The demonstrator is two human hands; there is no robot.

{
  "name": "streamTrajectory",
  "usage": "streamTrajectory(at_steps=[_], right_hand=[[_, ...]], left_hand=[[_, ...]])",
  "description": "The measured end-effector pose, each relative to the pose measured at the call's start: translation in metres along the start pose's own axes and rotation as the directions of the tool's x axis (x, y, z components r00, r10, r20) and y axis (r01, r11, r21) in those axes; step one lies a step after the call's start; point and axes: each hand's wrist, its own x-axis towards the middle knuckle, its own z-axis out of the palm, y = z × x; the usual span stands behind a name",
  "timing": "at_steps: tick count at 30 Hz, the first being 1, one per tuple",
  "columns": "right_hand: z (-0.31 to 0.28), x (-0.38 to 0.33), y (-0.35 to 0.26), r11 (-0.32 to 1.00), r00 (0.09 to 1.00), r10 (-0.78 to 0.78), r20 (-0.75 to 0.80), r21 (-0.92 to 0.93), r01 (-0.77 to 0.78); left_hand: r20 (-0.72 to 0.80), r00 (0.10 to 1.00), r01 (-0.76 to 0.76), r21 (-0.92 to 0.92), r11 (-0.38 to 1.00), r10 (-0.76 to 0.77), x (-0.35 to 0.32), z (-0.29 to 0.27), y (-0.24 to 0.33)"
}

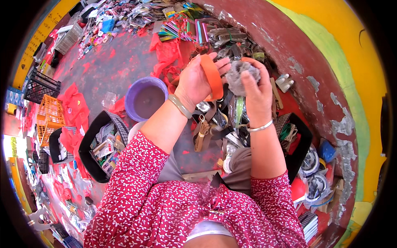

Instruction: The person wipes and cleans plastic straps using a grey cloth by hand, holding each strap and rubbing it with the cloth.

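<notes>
A person in a red, white-patterned blouse is sitting over a cluttered floor, both hands raised in front of the chest. The left hand (196, 80), a pale green bangle (180, 106) on its wrist, is closing its grip around a flat orange strap (212, 76) that is looping up over the fingers and down past the palm. The right hand (255, 89), wearing a thin silver bracelet (260, 127), is pinching a fuzzy grey pom-pom (240, 74) between thumb and fingertips, its grip closed on the ball. Pom-pom and strap are being held just beside each other, about touching, high above the lap.

Beneath the hands, a tangle of dark straps and metal-clasped tan bands (203, 132) is lying on the knees. To the left, a round purple plastic basin (145, 98) is standing on the dusty red floor (111, 66), near crumpled red plastic bags (167, 53). A black fabric basket (101, 142) of small packaged goods is resting beside the left elbow, and an orange plastic crate (49, 115) is standing farther left. Bundles of coloured packets (182, 27) are lying along the curved, peeling maroon wall (297, 53).
</notes>
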Motion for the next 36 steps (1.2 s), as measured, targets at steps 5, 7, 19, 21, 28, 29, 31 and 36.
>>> streamTrajectory(at_steps=[5, 7, 19, 21, 28, 29, 31, 36], right_hand=[[0.020, -0.006, 0.027, 0.447, 0.774, -0.348, 0.529, -0.633, 0.633], [0.023, 0.005, 0.027, 0.471, 0.796, -0.368, 0.481, -0.642, 0.605], [-0.073, 0.033, 0.026, 0.932, 0.883, 0.363, -0.298, 0.115, -0.344], [-0.086, 0.035, 0.029, 0.807, 0.842, 0.510, -0.176, 0.436, -0.398], [-0.093, 0.032, 0.052, 0.725, 0.770, 0.637, -0.036, 0.366, -0.583], [-0.071, 0.028, 0.049, 0.740, 0.745, 0.659, -0.100, 0.261, -0.620], [-0.032, 0.022, 0.043, 0.804, 0.808, 0.589, 0.014, 0.086, -0.588], [-0.004, 0.007, 0.075, 0.771, 0.684, 0.616, 0.392, -0.122, -0.625]], left_hand=[[0.020, 0.998, 0.069, -0.155, 0.986, -0.067, -0.011, 0.014, -0.027], [0.033, 0.994, 0.103, -0.118, 0.988, -0.100, -0.011, 0.008, -0.027], [0.140, 0.979, 0.169, -0.136, 0.976, -0.150, -0.019, 0.004, -0.018], [0.015, 1.000, 0.026, -0.108, 0.994, -0.025, -0.011, -0.003, -0.005], [-0.178, 0.952, -0.285, -0.233, 0.930, 0.247, 0.009, -0.022, 0.040], [-0.180, 0.946, -0.306, -0.232, 0.923, 0.268, 0.007, -0.025, 0.043], [-0.207, 0.939, -0.317, -0.216, 0.924, 0.274, 0.005, -0.017, 0.048], [-0.154, 0.980, -0.167, -0.293, 0.941, 0.126, 0.006, -0.018, 0.045]])
